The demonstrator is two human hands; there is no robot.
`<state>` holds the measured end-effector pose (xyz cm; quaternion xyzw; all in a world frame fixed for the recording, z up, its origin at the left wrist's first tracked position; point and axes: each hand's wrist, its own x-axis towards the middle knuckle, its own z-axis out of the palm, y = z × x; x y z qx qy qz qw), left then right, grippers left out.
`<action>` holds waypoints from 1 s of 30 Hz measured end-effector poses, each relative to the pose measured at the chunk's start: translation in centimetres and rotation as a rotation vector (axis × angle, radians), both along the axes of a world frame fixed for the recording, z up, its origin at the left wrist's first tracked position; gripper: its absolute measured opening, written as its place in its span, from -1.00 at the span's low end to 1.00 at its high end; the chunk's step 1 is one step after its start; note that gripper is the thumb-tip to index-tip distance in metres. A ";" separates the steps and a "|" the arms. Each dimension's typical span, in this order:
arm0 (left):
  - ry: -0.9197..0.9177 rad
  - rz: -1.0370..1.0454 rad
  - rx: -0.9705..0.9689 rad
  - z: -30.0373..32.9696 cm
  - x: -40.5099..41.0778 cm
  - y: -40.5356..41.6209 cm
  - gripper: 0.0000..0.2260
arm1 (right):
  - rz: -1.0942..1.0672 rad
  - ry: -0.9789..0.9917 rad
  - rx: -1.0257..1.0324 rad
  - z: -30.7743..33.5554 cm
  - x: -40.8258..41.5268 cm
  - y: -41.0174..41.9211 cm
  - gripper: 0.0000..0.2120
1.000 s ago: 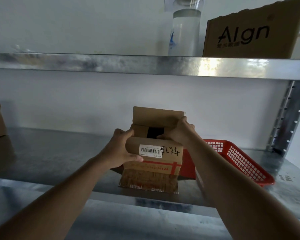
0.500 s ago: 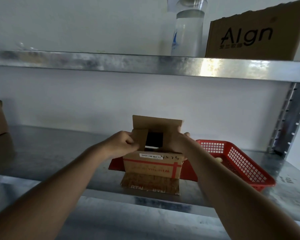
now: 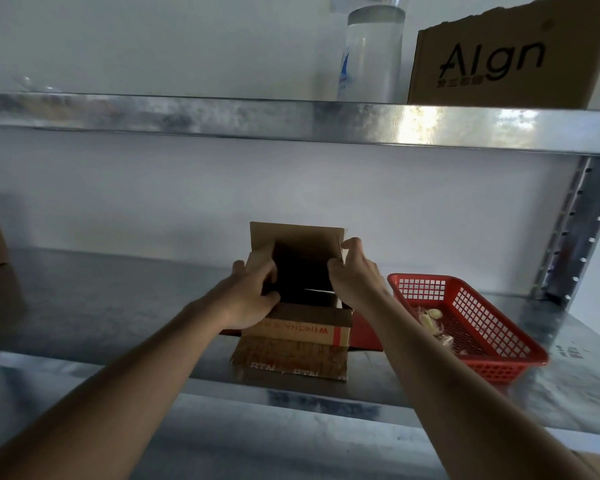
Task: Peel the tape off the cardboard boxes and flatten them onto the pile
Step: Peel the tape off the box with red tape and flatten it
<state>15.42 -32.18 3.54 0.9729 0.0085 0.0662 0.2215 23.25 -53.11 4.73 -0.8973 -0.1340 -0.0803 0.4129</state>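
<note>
A metal shelf (image 3: pixel 101 306) carried a small cardboard box (image 3: pixel 300 329), open-topped, standing on a flattened cardboard piece (image 3: pixel 288 362) at the front edge, with a red basket (image 3: pixel 471 327) just beside it on the right. The left hand (image 3: pixel 248 299) gripped the box's left flap with curled fingers. The right hand (image 3: pixel 354 277) pinched its right flap edge.

I see the cardboard box (image 3: pixel 302 327) open on flattened cardboard (image 3: pixel 288 358), just left of the red basket (image 3: pixel 465 320). L hand (image 3: pixel 246 299) grips its left flap, R hand (image 3: pixel 354 275) pinches the right flap.
</note>
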 end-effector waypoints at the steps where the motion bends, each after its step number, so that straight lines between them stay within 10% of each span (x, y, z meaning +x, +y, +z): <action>1: -0.098 0.001 -0.015 0.0 0.0 0.1 -0.84 | -0.027 0.002 0.028 -0.1 0.2 -0.3 -0.69; 4: -0.261 0.049 -0.047 0.3 0.1 1.2 -0.58 | -0.135 0.043 0.183 -0.2 1.0 -1.1 -0.72; 9: -0.001 -0.070 -0.027 0.7 -0.2 3.0 -0.02 | -0.299 0.100 0.392 0.4 1.8 -2.1 -0.69; 15: -0.445 -0.017 -0.184 -0.5 1.1 4.7 -0.57 | -0.331 -0.017 0.510 -0.4 1.6 -1.9 -0.78; 22: -0.615 -0.013 -0.304 -1.0 1.3 5.9 -0.65 | -0.151 -0.171 0.720 -2.8 1.6 -1.6 -0.51; 30: -0.546 -0.027 -0.495 -1.1 1.7 9.5 -0.56 | -0.223 -0.105 0.266 -3.9 4.5 -2.1 -0.26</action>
